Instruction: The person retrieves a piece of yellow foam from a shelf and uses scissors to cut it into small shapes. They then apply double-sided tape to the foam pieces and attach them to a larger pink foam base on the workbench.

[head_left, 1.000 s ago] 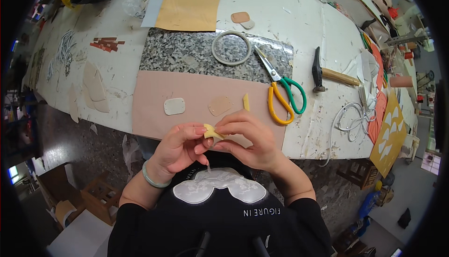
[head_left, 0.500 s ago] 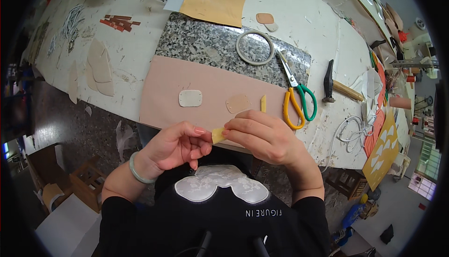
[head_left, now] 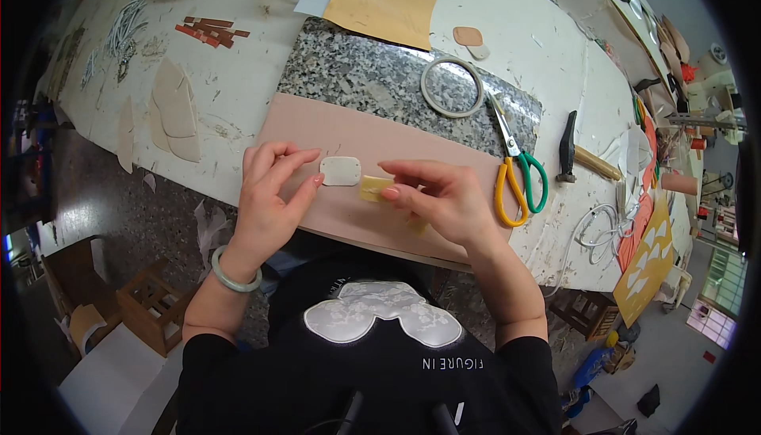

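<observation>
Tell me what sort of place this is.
Probably a small craft workshop, perhaps for leather or similar sheet material: a hammer and scissors lie to hand, and beige cut-out pieces rest on the scrap-strewn worktable.

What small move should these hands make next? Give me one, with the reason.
Probably steady the white piece with the left hand: that hand looks empty, its thumb right by the piece's left edge, while the right hand has its thumb over the yellow piece, which sits just beyond the white piece's right edge.
</observation>
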Demonstrator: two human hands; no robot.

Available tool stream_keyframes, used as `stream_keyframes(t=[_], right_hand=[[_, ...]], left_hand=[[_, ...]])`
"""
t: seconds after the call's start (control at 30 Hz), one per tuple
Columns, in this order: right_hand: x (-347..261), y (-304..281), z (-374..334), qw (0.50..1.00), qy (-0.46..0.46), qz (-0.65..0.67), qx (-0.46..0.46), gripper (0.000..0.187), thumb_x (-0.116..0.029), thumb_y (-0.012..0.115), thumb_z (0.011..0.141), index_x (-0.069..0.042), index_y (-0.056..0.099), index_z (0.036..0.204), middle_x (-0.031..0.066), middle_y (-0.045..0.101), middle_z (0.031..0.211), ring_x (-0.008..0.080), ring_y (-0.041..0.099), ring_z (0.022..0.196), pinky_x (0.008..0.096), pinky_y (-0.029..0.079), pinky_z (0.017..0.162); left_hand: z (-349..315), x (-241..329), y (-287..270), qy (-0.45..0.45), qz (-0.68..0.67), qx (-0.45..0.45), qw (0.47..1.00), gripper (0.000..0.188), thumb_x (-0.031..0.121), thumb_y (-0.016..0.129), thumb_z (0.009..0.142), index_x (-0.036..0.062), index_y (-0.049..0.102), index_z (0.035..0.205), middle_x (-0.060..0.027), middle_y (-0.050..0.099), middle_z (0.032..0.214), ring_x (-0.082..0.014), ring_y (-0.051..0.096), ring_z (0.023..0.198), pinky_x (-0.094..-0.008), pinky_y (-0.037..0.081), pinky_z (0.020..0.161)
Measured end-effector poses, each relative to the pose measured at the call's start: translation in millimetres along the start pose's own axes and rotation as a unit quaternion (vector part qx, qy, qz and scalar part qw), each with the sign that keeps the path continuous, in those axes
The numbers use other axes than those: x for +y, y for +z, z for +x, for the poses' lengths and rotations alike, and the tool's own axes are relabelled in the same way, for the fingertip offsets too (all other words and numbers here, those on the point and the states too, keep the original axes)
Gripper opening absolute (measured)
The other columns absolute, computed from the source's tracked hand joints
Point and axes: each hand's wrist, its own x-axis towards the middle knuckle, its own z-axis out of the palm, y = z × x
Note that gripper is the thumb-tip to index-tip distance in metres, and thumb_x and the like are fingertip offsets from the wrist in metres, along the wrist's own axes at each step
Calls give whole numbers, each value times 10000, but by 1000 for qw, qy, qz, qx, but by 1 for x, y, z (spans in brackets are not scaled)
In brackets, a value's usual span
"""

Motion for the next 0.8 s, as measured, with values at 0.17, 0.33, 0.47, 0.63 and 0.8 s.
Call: stream_keyframes(t=[0.17,0.33,0.47,0.63,0.8], right_hand=[[-8,16,29,995,89,-34,-14,212,-153,709,798,-16,672,956,35,655,725,70,574,634,235,470,582],[-4,26,43,993,95,-58,-32,187,-139,698,822,1,658,939,26,665,761,57,599,662,180,457,565],[-6,27,49,989,117,-80,-39,191,-135,698,822,21,659,926,44,672,776,68,606,679,194,472,591],[-8,28,54,986,124,-103,-41,182,-122,695,821,32,663,913,50,673,769,70,612,686,206,488,610],[-12,29,57,982,138,-124,-45,175,-115,695,818,35,663,903,51,672,752,67,612,674,203,486,600]], left_hand=[[6,-13,3,28,13,-4,1000,222,24,678,737,48,668,957,-65,560,959,-243,453,974,-324,392,857],[6,-19,7,46,10,-1,999,201,22,680,726,57,676,924,-55,566,944,-250,447,951,-333,390,836],[7,-23,7,47,-4,4,999,204,16,678,719,60,678,918,-50,566,937,-250,440,937,-334,386,830],[7,-25,7,47,-12,5,999,194,17,679,715,54,679,906,-49,564,931,-252,432,931,-336,385,826],[8,-24,8,43,-7,15,999,180,42,706,701,45,672,878,-50,565,930,-255,431,936,-340,386,822]])
